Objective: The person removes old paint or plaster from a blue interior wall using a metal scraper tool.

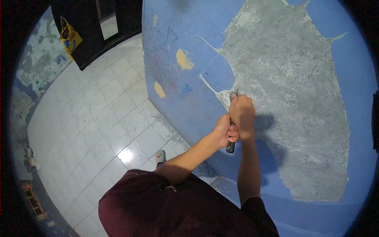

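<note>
A tool with a dark handle [230, 147] is held against the blue wall [213, 114], its upper end at the left edge of a large grey plastered patch [292, 79]. My left hand [227, 129] is wrapped round the lower part of the handle, whose butt sticks out below it. Above it, my right hand [242, 112] grips the same tool near its upper end. Most of the blade is hidden or too small to make out. Pale cracks run from the patch's edge into the blue paint, left of my hands.
White floor tiles [94, 122] lie to the left, with grey dust along the wall's foot. A shoe [160, 156] shows beside my left forearm. A yellow bag [70, 38] hangs by a dark door or cabinet [85, 35] at the upper left.
</note>
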Tool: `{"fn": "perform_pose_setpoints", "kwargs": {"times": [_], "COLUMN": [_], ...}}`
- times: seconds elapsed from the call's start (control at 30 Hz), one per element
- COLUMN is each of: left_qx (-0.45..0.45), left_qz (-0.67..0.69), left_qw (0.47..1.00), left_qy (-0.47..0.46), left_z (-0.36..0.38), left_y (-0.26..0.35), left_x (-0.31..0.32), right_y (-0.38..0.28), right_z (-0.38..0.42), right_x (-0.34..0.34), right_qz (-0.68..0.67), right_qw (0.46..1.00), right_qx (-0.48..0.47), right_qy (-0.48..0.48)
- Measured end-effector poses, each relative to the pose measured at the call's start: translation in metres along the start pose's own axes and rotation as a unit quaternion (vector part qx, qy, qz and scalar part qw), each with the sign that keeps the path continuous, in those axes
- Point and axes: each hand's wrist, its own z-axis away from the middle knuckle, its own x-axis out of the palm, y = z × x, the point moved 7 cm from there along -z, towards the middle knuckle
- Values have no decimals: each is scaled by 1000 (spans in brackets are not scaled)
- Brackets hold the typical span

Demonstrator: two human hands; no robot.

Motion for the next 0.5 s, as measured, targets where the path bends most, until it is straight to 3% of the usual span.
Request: {"fn": "perform_pose_setpoints", "kwargs": {"times": [0.17,0.23,0.37,0.43,0.47,0.5], "left_qx": [-11,-26,-5,50,47,30], "left_qz": [0,3,-15,32,24,26], "left_qw": [998,997,1000,998,999,999], "left_qy": [-58,-71,2,3,3,-13], "left_z": [-6,-5,-5,-7,-6,-6], "left_y": [10,12,2,3,4,4], "left_x": [-11,-9,-3,5,6,7], "right_y": [-10,-14,-12,-11,-15,-12], "right_z": [-6,-3,-1,-6,-11,-15], "right_x": [7,3,-1,-6,-15,-11], "right_qz": [20,31,44,18,15,15], "right_qw": [999,992,984,999,999,997], "right_qx": [-18,-63,-108,-44,-39,18], "right_qy": [30,102,133,6,11,-76]}}
